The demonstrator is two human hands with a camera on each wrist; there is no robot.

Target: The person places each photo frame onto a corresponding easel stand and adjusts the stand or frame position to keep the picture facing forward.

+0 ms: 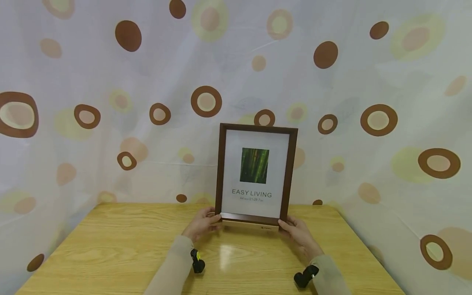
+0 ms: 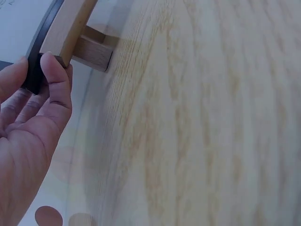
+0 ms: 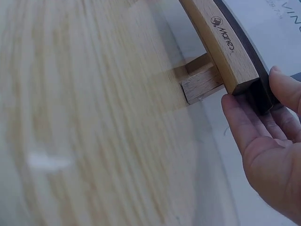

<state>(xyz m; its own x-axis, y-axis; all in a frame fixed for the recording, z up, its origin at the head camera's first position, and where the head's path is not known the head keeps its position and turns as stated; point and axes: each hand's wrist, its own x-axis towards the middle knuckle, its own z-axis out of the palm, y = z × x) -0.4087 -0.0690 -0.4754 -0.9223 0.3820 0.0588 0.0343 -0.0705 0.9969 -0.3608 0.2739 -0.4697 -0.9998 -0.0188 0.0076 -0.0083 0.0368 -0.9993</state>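
Observation:
A dark brown picture frame [image 1: 257, 172] stands upright, leaning slightly back, on the light wooden ledge of a small tabletop easel [image 3: 217, 42]. Behind its glass a white sheet shows a small green bamboo picture and the words "EASY LIVING". My left hand [image 1: 200, 224] pinches the frame's lower left corner, thumb in front and fingers behind. At the lower right corner my right hand [image 1: 299, 232] does the same, with its index fingertip right at the ledge's end. Most of the easel is hidden behind the frame; a short wooden foot [image 2: 92, 52] shows below the ledge.
The easel stands near the back edge of a light wood-grain table [image 1: 121, 246]. Behind and at both sides hangs a white curtain [image 1: 177, 61] with brown, yellow and peach circles. Black wrist cameras [image 1: 198, 262] are strapped over the beige sleeves [image 1: 167, 266].

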